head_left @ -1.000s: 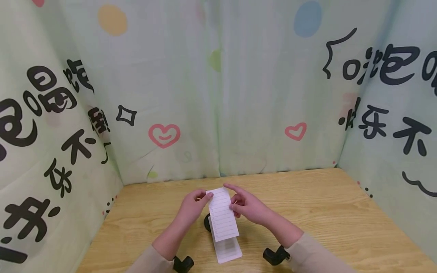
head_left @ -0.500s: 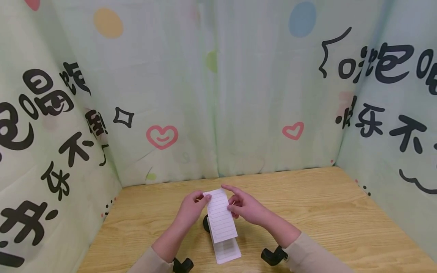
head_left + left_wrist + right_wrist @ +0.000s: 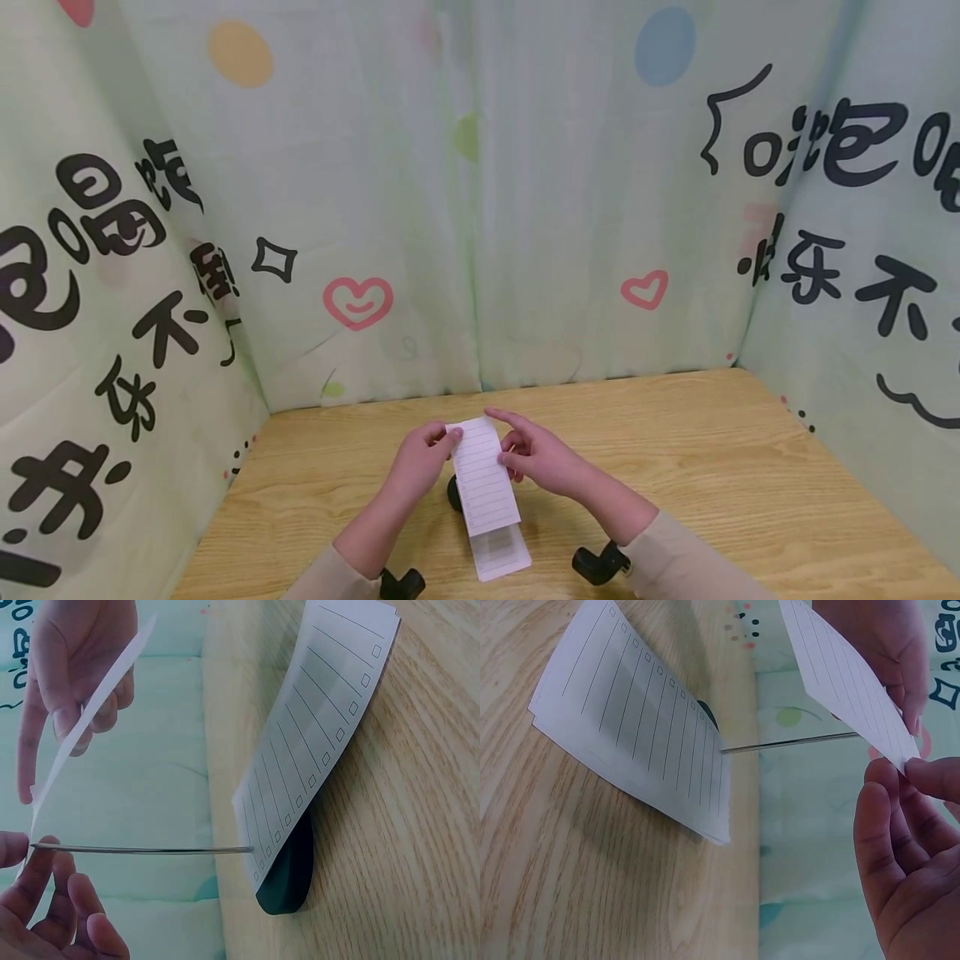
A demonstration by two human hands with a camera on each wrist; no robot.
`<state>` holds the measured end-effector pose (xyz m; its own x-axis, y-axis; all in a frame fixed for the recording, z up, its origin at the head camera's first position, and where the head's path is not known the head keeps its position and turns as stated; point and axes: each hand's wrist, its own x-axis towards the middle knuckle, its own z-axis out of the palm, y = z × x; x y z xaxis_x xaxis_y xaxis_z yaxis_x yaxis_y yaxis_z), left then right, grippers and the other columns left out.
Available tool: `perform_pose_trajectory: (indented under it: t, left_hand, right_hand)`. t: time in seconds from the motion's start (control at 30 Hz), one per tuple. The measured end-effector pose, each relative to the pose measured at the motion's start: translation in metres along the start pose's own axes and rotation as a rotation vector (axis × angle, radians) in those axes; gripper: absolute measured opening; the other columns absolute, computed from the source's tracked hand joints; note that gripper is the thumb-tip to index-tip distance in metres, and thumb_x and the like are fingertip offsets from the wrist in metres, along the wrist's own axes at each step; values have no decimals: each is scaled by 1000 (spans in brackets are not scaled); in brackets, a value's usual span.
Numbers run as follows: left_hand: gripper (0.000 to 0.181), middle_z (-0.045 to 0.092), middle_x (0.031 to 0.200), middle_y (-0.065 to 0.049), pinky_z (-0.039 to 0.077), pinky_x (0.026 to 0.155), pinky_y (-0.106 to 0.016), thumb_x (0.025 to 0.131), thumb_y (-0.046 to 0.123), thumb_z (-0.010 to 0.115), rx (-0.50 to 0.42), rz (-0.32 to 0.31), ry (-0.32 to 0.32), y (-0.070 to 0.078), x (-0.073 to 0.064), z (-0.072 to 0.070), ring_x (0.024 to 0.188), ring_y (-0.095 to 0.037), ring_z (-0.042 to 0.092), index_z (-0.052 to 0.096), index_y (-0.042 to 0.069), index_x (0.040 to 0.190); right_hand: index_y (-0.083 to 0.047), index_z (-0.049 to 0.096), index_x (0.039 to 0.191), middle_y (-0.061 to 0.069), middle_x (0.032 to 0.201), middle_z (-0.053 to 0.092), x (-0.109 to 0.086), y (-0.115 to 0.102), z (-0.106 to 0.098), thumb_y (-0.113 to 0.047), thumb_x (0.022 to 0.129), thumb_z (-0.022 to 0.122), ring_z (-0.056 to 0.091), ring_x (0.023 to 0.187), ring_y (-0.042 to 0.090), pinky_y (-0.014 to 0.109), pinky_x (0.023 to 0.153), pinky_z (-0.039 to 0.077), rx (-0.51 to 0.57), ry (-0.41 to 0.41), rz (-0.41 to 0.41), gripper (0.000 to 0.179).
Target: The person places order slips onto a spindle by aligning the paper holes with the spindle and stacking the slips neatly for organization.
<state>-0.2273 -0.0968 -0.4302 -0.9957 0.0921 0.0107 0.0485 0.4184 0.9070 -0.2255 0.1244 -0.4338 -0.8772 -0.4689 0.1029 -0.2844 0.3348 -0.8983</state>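
Observation:
A lined paper sheet (image 3: 483, 479) with small checkboxes is held up above the table. My left hand (image 3: 418, 460) pinches its upper left corner between thumb and fingers. My right hand (image 3: 546, 457) pinches its right edge, the index finger stretched out along the top. Below lie several similar sheets (image 3: 322, 712), pierced by the thin metal rod (image 3: 150, 850) of a bill spike with a round black base (image 3: 289, 874). The rod's tip reaches the held sheet beside my left fingertips; whether it has pierced the paper, I cannot tell. The held sheet hides the rod in the head view.
A wooden table (image 3: 675, 467) stretches out around the hands. Printed curtains (image 3: 555, 208) stand along its back and both sides. Black wrist mounts (image 3: 600, 564) show under the sleeves near the front edge.
The view has shifted slightly. Both hands keep their grasp on the sheet, with hardly any movement over the table.

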Motion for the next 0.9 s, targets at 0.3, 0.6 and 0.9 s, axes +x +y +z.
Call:
perform_pose_trajectory:
  t: [0.3,0.6,0.9]
  left_hand:
    - [32,62,94,-4,43,71,-34,98,40,61,9,-6,-9,-1,-1,2,87,-23,55,71,10,105]
    - [29,61,93,-5,44,69,-34,98,39,61,33,-8,-7,0,0,4,86,-24,55,69,11,100]
    - [28,61,94,-6,44,69,-34,98,36,61,28,-3,2,-1,1,4,86,-25,55,68,10,96]
  right_hand:
    - [-19,36,154,6,91,63,-1,0,1,0,97,58,60,71,21,33,63,52,9,0,5,63]
    - [-17,38,153,9,91,62,-4,-1,2,-1,98,58,61,71,21,41,66,54,27,5,4,61]
    - [-19,38,153,6,90,63,-2,3,5,-2,99,56,61,70,22,49,68,54,24,36,27,59]
